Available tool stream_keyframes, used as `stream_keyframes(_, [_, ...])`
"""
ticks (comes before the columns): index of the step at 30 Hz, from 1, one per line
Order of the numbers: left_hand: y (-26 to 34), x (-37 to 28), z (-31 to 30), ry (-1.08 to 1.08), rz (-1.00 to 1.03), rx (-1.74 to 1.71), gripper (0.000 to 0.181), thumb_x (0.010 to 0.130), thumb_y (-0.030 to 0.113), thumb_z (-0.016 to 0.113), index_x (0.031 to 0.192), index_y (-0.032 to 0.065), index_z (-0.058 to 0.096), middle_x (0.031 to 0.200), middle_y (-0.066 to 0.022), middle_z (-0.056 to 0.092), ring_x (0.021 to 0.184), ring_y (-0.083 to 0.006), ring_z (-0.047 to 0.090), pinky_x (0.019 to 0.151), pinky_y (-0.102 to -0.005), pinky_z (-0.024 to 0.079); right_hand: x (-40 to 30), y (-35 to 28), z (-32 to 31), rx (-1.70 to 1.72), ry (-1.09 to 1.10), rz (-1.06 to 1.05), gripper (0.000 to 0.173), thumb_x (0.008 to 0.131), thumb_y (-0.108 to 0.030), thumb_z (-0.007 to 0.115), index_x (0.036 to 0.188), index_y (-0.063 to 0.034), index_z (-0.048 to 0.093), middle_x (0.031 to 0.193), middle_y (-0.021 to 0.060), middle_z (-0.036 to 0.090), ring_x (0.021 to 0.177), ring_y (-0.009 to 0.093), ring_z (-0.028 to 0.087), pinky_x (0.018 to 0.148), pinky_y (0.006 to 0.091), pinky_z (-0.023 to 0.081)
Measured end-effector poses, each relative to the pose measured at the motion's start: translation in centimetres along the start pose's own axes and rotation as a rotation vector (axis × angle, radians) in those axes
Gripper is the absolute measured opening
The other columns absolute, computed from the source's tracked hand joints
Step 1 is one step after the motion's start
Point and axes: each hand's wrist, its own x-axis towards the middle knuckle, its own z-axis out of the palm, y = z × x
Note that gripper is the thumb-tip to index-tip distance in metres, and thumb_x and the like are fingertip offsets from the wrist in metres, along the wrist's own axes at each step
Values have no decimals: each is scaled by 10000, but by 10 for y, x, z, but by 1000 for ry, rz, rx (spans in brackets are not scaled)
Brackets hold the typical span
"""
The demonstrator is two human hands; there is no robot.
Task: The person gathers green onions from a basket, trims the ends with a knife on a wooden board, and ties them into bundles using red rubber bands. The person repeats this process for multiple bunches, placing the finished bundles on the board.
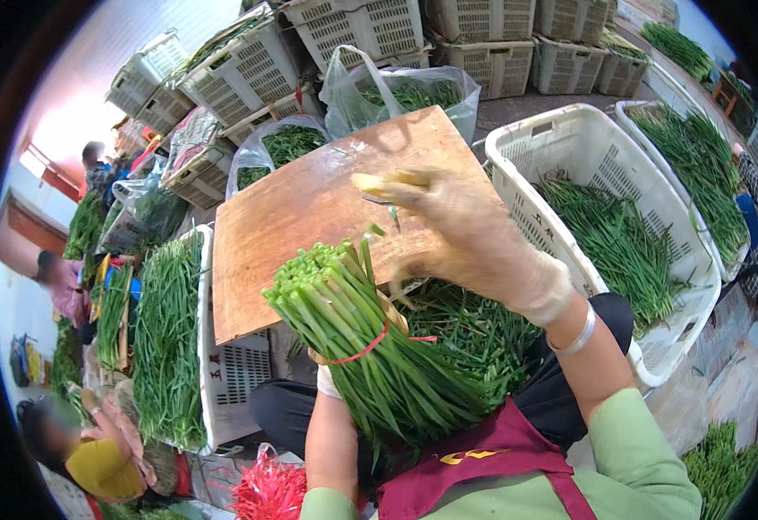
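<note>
A thick bundle of garlic chives [353,325], tied with a red plastic strip [363,350], stands tilted before me with its pale cut ends up. My left hand [328,380], in a light glove, grips it from behind and below, mostly hidden by the stalks. Above and right of the cut ends is my right hand [463,240], gloved, with yellow finger coverings and blurred by motion. A small dark, thin piece shows at its fingertips; whether it is held is unclear. Beyond lies a wooden board [327,188].
Loose green leaves [470,325] lie below the board. White plastic crates of chives stand at right [548,227] and left [207,390]. Plastic bags [405,97] of greens and stacked crates [483,65] are behind. Red strips [268,487] lie near my left arm. Other people sit at both sides.
</note>
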Motion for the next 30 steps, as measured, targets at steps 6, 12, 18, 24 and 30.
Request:
stream_keyframes(6, [-15, -2, 25, 40, -39, -366, 1084, 513, 765, 731, 1339, 121, 453, 1100, -55, 587, 941, -220, 550, 786, -368, 440, 13, 17, 2, 417, 176, 249, 88, 818, -88, 679, 878, -23, 682, 745, 106, 649, 663, 216, 634, 648, 293, 522])
stream_keyframes(12, [-25, -8, -6, -17, 4, -251, 1098, 525, 742, 747, 1345, 84, 431, 1137, -142, 578, 962, -295, 588, 783, -439, 495, 6, -3, 6, 319, -212, -144, 302, 774, -138, 716, 1053, -54, 640, 997, 136, 613, 895, 259, 614, 808, 364, 494])
stream_keyframes(18, [-30, 6, -5, -124, 36, -238, 964, 532, 697, 777, 1182, 45, 491, 948, -120, 558, 788, -274, 556, 654, -415, 453, 18, 4, 7, 10, -414, -162, 151, 737, -144, 678, 804, -32, 603, 777, 114, 597, 772, 320, 617, 705, 384, 509])
stream_keyframes(24, [-32, 2, 17, -48, 45, -427, 1063, 523, 539, 839, 1374, 89, 390, 939, -88, 563, 785, -246, 555, 630, -386, 471, 16, 11, -9, 383, -210, 611, 173, 875, -111, 649, 1028, -34, 677, 758, 64, 647, 730, 106, 619, 689, 258, 524])
stream_keyframes(30, [-34, 4, -1, -207, 3, -439, 1011, 542, 555, 830, 1319, 61, 414, 949, -130, 579, 803, -267, 573, 654, -405, 475, 6, 13, 9, 369, -434, -91, 332, 791, -108, 711, 1113, -73, 640, 982, 106, 607, 833, 242, 619, 780, 330, 510])
